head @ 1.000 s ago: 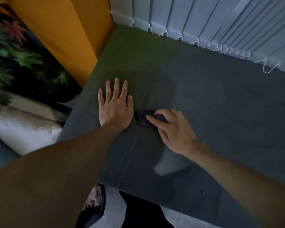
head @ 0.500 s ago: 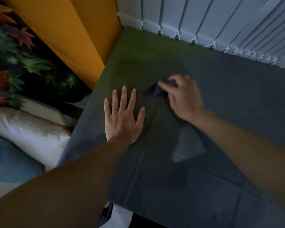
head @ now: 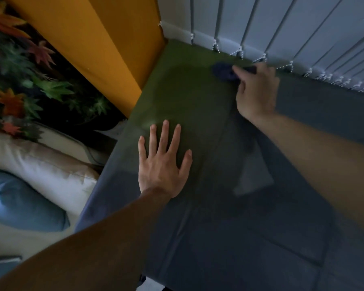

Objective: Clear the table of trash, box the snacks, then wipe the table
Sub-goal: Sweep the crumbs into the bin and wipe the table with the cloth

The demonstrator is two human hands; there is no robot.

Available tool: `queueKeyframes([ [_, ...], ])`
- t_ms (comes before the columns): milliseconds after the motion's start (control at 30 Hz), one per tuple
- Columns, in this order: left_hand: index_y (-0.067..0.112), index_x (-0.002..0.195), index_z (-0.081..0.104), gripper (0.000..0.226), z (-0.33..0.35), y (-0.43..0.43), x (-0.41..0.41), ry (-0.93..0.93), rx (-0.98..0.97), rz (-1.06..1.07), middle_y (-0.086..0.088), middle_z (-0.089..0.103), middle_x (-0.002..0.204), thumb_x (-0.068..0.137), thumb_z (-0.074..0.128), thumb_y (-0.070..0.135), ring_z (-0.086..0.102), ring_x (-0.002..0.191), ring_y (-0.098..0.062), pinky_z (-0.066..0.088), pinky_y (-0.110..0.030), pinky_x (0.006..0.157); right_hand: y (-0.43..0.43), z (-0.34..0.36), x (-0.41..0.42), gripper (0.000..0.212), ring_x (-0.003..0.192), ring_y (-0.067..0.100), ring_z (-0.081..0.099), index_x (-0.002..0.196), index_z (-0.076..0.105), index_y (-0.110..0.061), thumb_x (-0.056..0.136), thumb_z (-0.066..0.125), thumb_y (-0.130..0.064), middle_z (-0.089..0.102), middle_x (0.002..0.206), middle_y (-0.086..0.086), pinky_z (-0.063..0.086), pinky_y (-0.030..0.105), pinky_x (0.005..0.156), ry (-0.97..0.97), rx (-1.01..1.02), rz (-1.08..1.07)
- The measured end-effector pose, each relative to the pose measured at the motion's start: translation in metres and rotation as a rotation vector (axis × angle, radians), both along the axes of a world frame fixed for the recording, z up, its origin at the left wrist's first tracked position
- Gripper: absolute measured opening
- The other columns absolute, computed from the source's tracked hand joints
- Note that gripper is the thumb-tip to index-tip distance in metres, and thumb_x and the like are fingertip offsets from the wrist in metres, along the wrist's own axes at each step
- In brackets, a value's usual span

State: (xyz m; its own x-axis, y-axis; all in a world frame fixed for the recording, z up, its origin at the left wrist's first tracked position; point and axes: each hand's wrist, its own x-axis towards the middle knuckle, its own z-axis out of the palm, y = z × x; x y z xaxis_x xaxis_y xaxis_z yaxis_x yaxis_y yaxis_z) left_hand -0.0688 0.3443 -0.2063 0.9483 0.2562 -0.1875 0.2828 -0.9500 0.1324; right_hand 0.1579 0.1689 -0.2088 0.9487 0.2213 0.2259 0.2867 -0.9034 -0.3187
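Note:
The table (head: 229,238) is covered by a dark grey cloth that looks greenish toward its far left corner. My left hand (head: 163,162) lies flat on it near the left edge, fingers spread and straight. My right hand (head: 255,91) reaches to the far edge by the blinds and presses a small dark blue wiping cloth (head: 223,73) against the table, fingers curled over it. Part of the cloth is hidden under that hand.
White vertical blinds (head: 282,28) with bead chains hang along the table's far edge. An orange curtain (head: 105,43) borders the far left corner. Left of the table lie a cream cushion (head: 40,164), a blue cushion (head: 23,204) and artificial leaves (head: 29,76).
My right hand has slid the wiping cloth away from me, from beside my left hand to the far edge under the blinds. My left hand has stayed flat on the table.

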Motion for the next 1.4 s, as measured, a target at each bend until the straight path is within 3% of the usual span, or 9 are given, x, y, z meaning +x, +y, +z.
queueKeyframes([
  [100,0.034,0.16,0.0,0.068,0.001,0.0,0.001,-0.009,0.001,0.004,0.005,-0.006,0.169,0.1,0.012,0.062,-0.015,0.154,-0.023,-0.003,-0.051,0.125,0.022,0.006,-0.012,0.044,0.11,0.037,0.049,0.127,0.063,-0.028,0.089,0.045,-0.016,0.054,0.117,0.013,0.039,0.043,0.091,0.055,0.09,-0.114],
  [267,0.034,0.16,0.001,0.068,0.001,0.0,0.0,-0.005,-0.003,0.005,0.005,-0.006,0.169,0.1,0.013,0.062,-0.015,0.154,-0.022,-0.002,-0.051,0.125,0.013,0.001,-0.038,0.043,0.099,0.031,0.053,0.127,0.066,-0.026,0.088,0.054,-0.012,0.058,0.11,0.008,0.045,0.041,0.083,0.002,0.055,0.445],
  [433,0.034,0.16,0.0,0.069,0.0,0.0,0.001,0.007,-0.001,0.006,0.005,-0.008,0.168,0.099,0.013,0.063,-0.016,0.154,-0.023,-0.004,-0.051,0.124,-0.001,0.001,-0.002,0.044,0.107,0.035,0.051,0.131,0.064,-0.027,0.092,0.047,-0.015,0.056,0.115,0.012,0.04,0.042,0.089,0.024,0.099,-0.027],
  [500,0.034,0.16,0.001,0.069,0.0,0.0,0.001,0.007,0.006,0.009,0.005,-0.009,0.168,0.099,0.012,0.063,-0.016,0.154,-0.023,-0.005,-0.051,0.124,0.011,0.002,-0.022,0.044,0.103,0.036,0.052,0.127,0.066,-0.026,0.089,0.049,-0.015,0.057,0.113,0.013,0.043,0.043,0.086,0.014,0.127,-0.044],
  [700,0.034,0.16,0.001,0.069,0.0,0.0,0.002,0.001,-0.011,0.013,0.006,-0.009,0.168,0.099,0.015,0.062,-0.016,0.154,-0.022,-0.004,-0.051,0.124,-0.003,0.001,-0.062,0.043,0.094,0.031,0.054,0.125,0.068,-0.027,0.089,0.053,-0.01,0.059,0.11,0.006,0.046,0.043,0.081,0.002,0.077,0.457],
  [900,0.034,0.16,0.004,0.066,-0.004,0.0,0.0,-0.025,-0.009,0.014,0.006,-0.005,0.169,0.1,0.017,0.058,-0.012,0.155,-0.023,-0.004,-0.051,0.124,-0.009,0.004,-0.063,0.044,0.101,0.034,0.052,0.126,0.066,-0.03,0.09,0.049,-0.013,0.058,0.115,0.008,0.043,0.042,0.085,0.025,0.117,-0.113],
  [1100,0.03,0.161,0.005,0.063,-0.006,-0.002,0.0,-0.04,0.014,-0.002,0.001,-0.001,0.169,0.102,0.014,0.052,-0.006,0.155,-0.029,0.001,-0.055,0.123,-0.021,0.003,-0.149,0.044,0.091,0.031,0.054,0.124,0.068,-0.029,0.089,0.047,-0.014,0.06,0.111,0.005,0.045,0.043,0.078,0.049,0.057,0.317],
  [1300,0.026,0.161,0.008,0.061,-0.006,-0.002,-0.002,-0.059,-0.014,-0.081,0.001,0.002,0.169,0.104,0.013,0.047,-0.005,0.155,-0.033,-0.001,-0.056,0.123,-0.037,0.006,-0.151,0.043,0.093,0.036,0.053,0.121,0.069,-0.03,0.086,0.053,-0.011,0.059,0.111,0.009,0.047,0.049,0.078,0.011,0.089,-0.266],
  [1400,0.026,0.16,0.016,0.059,-0.004,-0.002,-0.003,-0.108,-0.066,-0.208,0.006,0.01,0.168,0.103,0.015,0.041,0.002,0.155,-0.025,0.003,-0.052,0.124,-0.017,0.006,-0.206,0.045,0.092,0.034,0.055,0.12,0.069,-0.028,0.082,0.054,-0.011,0.06,0.109,0.006,0.047,0.045,0.078,0.022,0.138,-0.106],
])
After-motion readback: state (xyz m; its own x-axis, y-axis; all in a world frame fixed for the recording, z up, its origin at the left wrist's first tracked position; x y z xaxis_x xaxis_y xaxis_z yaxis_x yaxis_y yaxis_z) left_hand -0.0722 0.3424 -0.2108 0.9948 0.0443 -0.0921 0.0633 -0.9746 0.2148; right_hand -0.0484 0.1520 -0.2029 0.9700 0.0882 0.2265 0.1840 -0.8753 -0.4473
